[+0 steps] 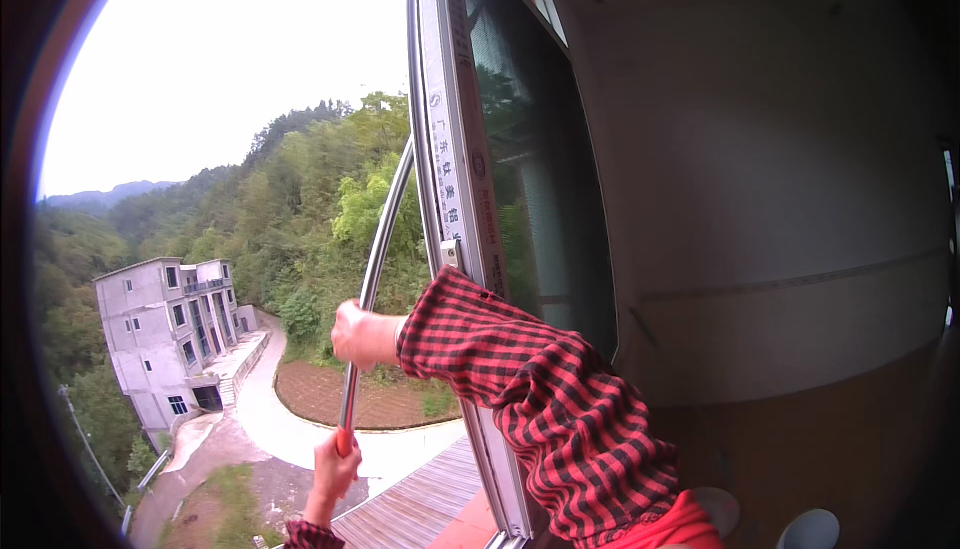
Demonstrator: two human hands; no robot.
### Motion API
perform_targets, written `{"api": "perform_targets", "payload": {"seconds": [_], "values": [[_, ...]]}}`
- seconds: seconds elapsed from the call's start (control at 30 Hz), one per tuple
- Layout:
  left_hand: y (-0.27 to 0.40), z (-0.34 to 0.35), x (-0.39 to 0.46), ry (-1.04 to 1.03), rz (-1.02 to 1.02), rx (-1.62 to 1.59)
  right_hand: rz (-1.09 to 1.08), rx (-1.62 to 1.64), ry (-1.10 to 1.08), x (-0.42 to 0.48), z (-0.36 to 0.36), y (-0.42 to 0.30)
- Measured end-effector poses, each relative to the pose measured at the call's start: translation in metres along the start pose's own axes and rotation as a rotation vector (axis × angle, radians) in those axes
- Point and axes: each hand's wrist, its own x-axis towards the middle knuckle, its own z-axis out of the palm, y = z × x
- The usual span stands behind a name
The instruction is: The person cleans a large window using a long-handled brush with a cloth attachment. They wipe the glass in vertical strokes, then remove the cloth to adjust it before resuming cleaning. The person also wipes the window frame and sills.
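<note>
A shiny metal pole (379,241) slants outside the window opening and looks bent in this lens. Its upper part passes behind the edge of the aluminium window frame (450,136), where its top end is hidden. My right hand (356,335) reaches out past the frame and is closed around the pole's middle. Lower down, my left hand (335,466) grips an orange-red section (344,441) at the pole's bottom end. Red-and-black checked sleeves (555,399) cover both arms. The right forearm crosses in front of the frame.
A small metal latch piece (450,252) sits on the frame, beside printed protective film. A dark mesh or glass panel (547,189) stands right of it. Below outside are a ribbed roof (420,500), a concrete road (259,429) and a grey building (161,339). Indoors, a white container (810,530) stands low right.
</note>
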Motion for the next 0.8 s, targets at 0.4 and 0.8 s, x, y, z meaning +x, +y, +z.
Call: {"api": "perform_targets", "payload": {"seconds": [0.4, 0.8], "values": [[-0.038, 0.092, -0.072, 0.016, -0.102, -0.377, -0.179, 0.068, -0.352, -0.018, -0.007, -0.059], [0.021, 0.08, 0.005, 0.028, -0.008, -0.357, 0.235, -0.221, 0.914, -0.047, 0.031, 0.013]]}}
